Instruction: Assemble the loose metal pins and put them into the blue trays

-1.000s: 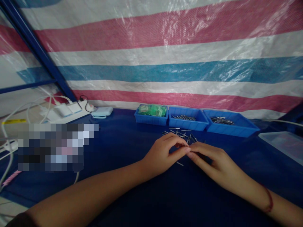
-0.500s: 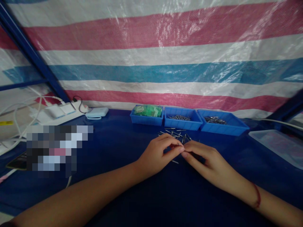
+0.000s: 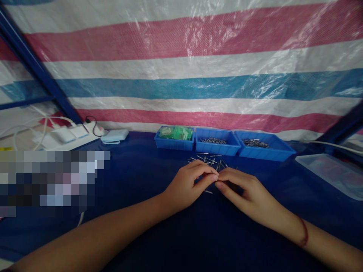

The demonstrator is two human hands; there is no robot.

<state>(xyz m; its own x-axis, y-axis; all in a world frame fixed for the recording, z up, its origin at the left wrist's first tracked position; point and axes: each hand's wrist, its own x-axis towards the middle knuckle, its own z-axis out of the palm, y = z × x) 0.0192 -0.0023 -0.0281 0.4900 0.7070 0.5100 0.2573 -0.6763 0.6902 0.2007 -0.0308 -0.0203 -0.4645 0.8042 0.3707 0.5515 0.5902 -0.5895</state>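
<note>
My left hand (image 3: 191, 181) is closed in a pinch, thumb and fingertips together. Its tips meet those of my right hand (image 3: 245, 190), whose thumb and forefinger also pinch, over the middle of the blue table. Whatever lies between the fingertips is too small and covered to make out. Just behind the hands lies a loose scatter of thin metal pins (image 3: 208, 159), like rivets with long stems, partly hidden by the fingers. One single pin (image 3: 208, 192) rests below the left fingertips.
Behind the pins stand three blue bins: the left bin (image 3: 174, 144) with green packets, the middle bin (image 3: 217, 149) and right bin (image 3: 266, 153) with metal pins. A clear plastic lid or tray (image 3: 329, 173) lies right. A power strip (image 3: 76, 138) and light-blue case (image 3: 114, 136) sit left.
The right thumb has slid slightly away from the left fingertips. Otherwise both hands keep their pose, and the whole view has shifted slightly.
</note>
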